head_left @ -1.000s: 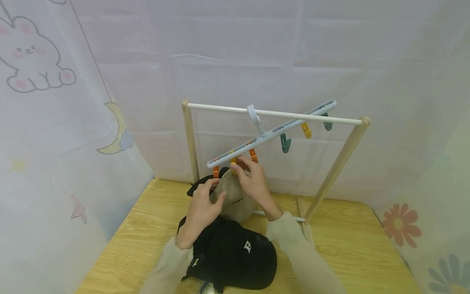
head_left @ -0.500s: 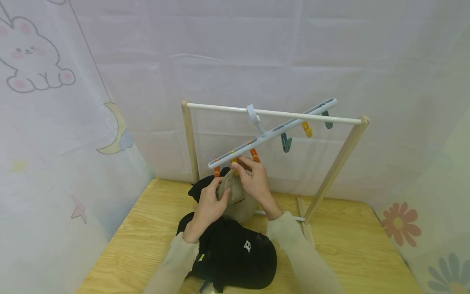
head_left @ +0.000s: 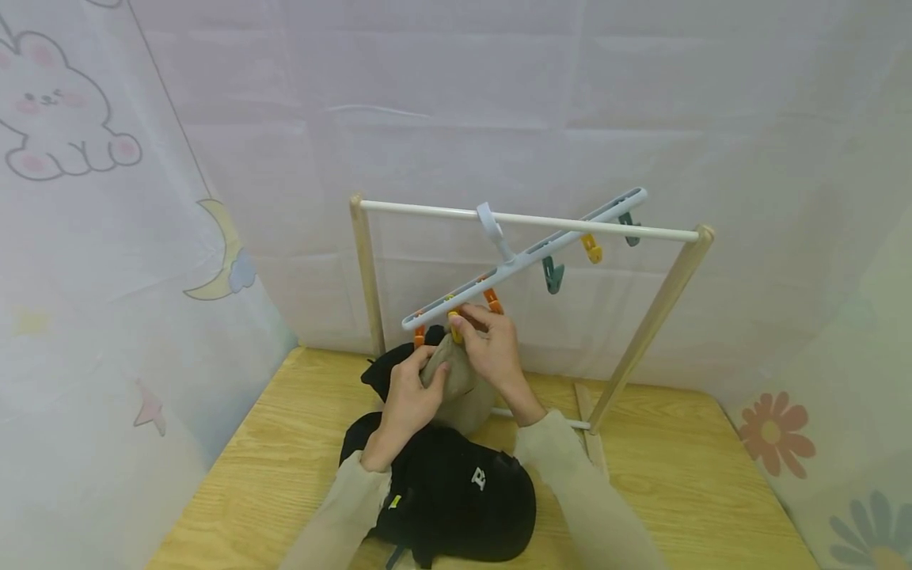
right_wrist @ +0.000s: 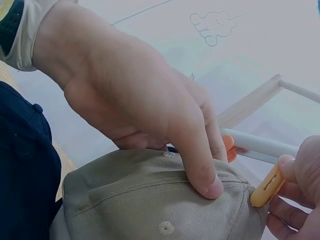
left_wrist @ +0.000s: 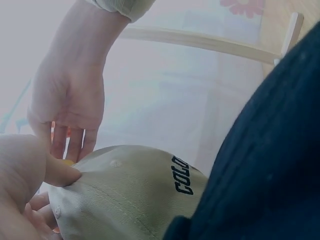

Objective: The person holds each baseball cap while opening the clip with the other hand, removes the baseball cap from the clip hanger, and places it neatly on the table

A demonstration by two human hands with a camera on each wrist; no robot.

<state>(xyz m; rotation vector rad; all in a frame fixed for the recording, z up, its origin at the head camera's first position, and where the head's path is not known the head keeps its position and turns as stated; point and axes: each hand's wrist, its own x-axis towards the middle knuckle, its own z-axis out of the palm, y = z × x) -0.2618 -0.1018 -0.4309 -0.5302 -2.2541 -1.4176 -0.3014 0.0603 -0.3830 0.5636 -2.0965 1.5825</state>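
A beige cap [left_wrist: 135,190] with dark lettering hangs under the left end of a pale blue clip hanger [head_left: 513,265]. My left hand [head_left: 409,396] pinches the cap's crown, thumb on the near side. My right hand [head_left: 495,352] pinches a yellow clip [right_wrist: 269,187] whose tip sits at the cap's crown. To its left an orange clip [head_left: 419,336] hangs over a black item [head_left: 381,372], partly hidden behind the cap. A black cap [head_left: 463,491] with a white letter lies on the table below my wrists.
The hanger hooks over the white bar [head_left: 598,227] of a wooden-legged rack [head_left: 651,324]. Another orange clip [head_left: 492,299], two green clips and a yellow clip [head_left: 591,248] hang along it. A printed cloth backdrop [head_left: 456,95] stands behind the wooden table [head_left: 684,483].
My left hand has shifted rightward and taken the cap's crown, bunching it up. The cap's lettering has gone from sight in the head view. My right hand stays at the yellow clip.
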